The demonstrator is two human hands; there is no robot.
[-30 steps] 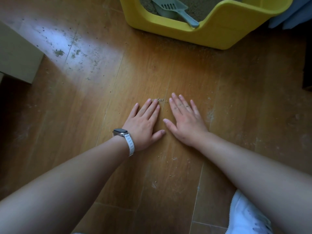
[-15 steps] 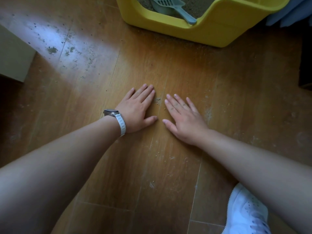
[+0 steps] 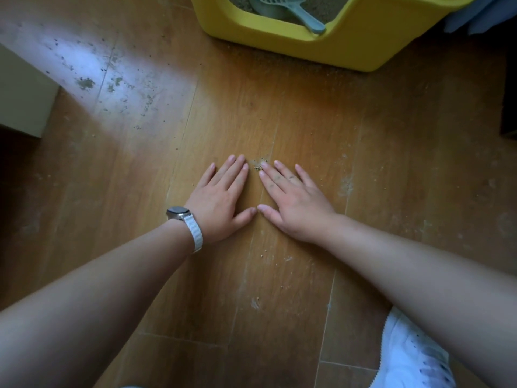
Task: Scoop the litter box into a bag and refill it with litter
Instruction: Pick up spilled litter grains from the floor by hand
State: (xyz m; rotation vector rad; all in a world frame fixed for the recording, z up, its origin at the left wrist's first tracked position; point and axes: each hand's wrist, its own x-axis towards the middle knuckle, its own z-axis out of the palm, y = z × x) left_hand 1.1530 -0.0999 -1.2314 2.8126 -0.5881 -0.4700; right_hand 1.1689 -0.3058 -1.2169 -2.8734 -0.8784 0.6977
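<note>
A yellow litter box (image 3: pixel 335 49) stands at the top of the view, holding sandy litter (image 3: pixel 321 7). A pale blue scoop (image 3: pixel 291 9) lies inside it, its handle resting on the low front rim. My left hand (image 3: pixel 221 200), with a white-strapped watch, and my right hand (image 3: pixel 291 200) lie flat on the wooden floor, fingers straight, thumbs nearly touching. A small heap of spilled litter grains (image 3: pixel 257 166) sits between their fingertips. Neither hand holds anything.
Scattered grains and dusty smears mark the wooden floor (image 3: pixel 307 116), thickest at the upper left (image 3: pixel 112 85). A pale box or furniture corner (image 3: pixel 22 99) stands at the left edge. Blue fabric (image 3: pixel 481 15) is at the top right, dark furniture (image 3: pixel 509 93) at the right, my white shoe (image 3: pixel 411 357) below.
Both hands have slid a little over the floor, the left first away and then back beside the right, and the thumbs have come closer together. The grains stay gathered between the fingertips.
</note>
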